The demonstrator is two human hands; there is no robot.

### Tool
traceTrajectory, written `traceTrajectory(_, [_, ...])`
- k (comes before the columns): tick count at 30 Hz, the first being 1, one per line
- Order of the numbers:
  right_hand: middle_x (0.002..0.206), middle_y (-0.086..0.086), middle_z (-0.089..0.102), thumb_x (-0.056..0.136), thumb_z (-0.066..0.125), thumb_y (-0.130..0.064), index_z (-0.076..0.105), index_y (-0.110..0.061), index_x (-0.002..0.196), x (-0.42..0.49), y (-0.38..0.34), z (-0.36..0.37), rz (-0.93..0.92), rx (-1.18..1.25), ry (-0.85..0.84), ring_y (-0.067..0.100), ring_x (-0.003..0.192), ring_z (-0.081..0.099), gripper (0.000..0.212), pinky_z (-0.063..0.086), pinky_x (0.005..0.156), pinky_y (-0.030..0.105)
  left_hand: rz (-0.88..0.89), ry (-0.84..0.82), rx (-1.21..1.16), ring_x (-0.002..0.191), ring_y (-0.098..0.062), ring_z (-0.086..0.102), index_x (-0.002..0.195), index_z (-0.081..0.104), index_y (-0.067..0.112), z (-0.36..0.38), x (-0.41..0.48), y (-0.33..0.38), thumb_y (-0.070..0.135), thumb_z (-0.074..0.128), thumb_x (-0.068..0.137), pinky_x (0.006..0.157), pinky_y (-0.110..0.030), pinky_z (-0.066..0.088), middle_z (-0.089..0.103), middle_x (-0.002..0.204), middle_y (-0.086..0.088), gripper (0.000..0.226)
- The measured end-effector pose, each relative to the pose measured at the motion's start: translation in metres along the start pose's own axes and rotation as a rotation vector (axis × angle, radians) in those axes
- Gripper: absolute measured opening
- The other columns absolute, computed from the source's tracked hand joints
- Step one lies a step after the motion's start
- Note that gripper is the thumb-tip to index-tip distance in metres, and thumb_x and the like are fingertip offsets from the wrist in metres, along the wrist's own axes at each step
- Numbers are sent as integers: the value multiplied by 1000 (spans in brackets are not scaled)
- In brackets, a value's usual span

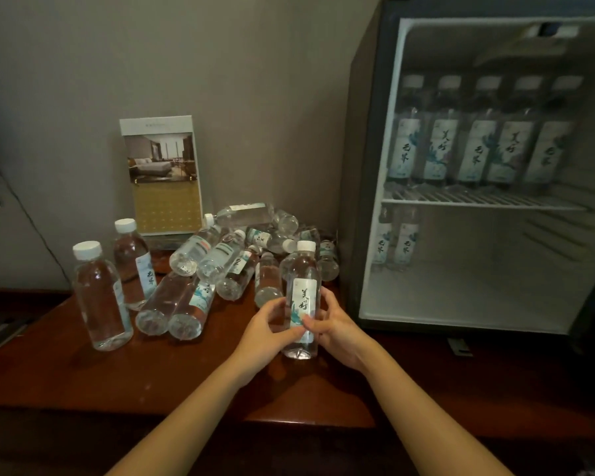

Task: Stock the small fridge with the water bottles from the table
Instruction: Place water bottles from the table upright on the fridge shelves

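The fridge [368,166] stands at the right end of the counter [66,379], its inside in view. On its wire shelf [478,201] a row of five bottles [478,139] stands upright, labels forward. Below the shelf, two more bottles [395,242] stand at the far left.

Left of the fridge, against the wall, a pile [220,259] of bottles lies on its sides, some stacked on others. Behind the pile a card [162,173] with a picture of a bedroom leans upright on the wall. Two capped bottles [100,297] stand upright at the pile's left, close together.

In front of the pile, just left of the fridge, one bottle [301,269] is held upright, cap up. Whether its base touches the counter I cannot tell. The left hand [265,331] and right hand [337,331] both grip its lower half, fingers curled round the label from either side.
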State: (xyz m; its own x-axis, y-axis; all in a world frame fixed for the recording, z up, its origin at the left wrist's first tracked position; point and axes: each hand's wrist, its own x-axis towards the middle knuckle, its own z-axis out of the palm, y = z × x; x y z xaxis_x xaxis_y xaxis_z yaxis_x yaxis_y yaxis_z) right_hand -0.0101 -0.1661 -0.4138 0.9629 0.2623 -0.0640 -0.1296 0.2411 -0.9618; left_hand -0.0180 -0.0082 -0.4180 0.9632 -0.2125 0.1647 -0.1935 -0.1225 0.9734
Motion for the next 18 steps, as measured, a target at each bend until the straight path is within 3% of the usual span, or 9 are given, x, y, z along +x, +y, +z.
traceTrajectory(5, [125, 11, 58, 79, 63, 7, 37, -17, 135, -27, -9, -20, -3, -209, -19, 25, 115, 58, 66, 47, 100, 45, 43, -29, 94, 102, -2, 57, 122, 44, 26, 26, -3, 3, 9, 77, 71, 75, -17, 49, 57, 108, 17, 63])
traceTrajectory(12, [123, 11, 59, 79, 64, 6, 47, -12, 124, -66, -24, -44, -69, -249, 65, 25, 114, 59, 52, 47, 99, 40, 191, -14, 169, 91, 10, 60, 117, 47, 25, 64, -10, 18, 9, 78, 69, 68, -8, 48, 59, 104, 16, 59])
traceTrajectory(15, [122, 9, 59, 80, 64, 5, 47, -10, 125, -80, -36, -60, -112, -265, 102, 24, 113, 59, 51, 47, 100, 40, 247, -55, 182, 92, 4, 63, 112, 47, 33, 85, -4, 30, 11, 80, 67, 71, -14, 51, 61, 105, 14, 60])
traceTrajectory(18, [124, 4, 59, 83, 60, 4, 44, -20, 129, -91, -45, -81, -147, -276, 155, 20, 116, 57, 54, 45, 103, 40, 284, -78, 212, 99, -4, 61, 116, 46, 30, 112, 9, 36, 17, 80, 64, 81, -24, 54, 59, 111, 12, 63])
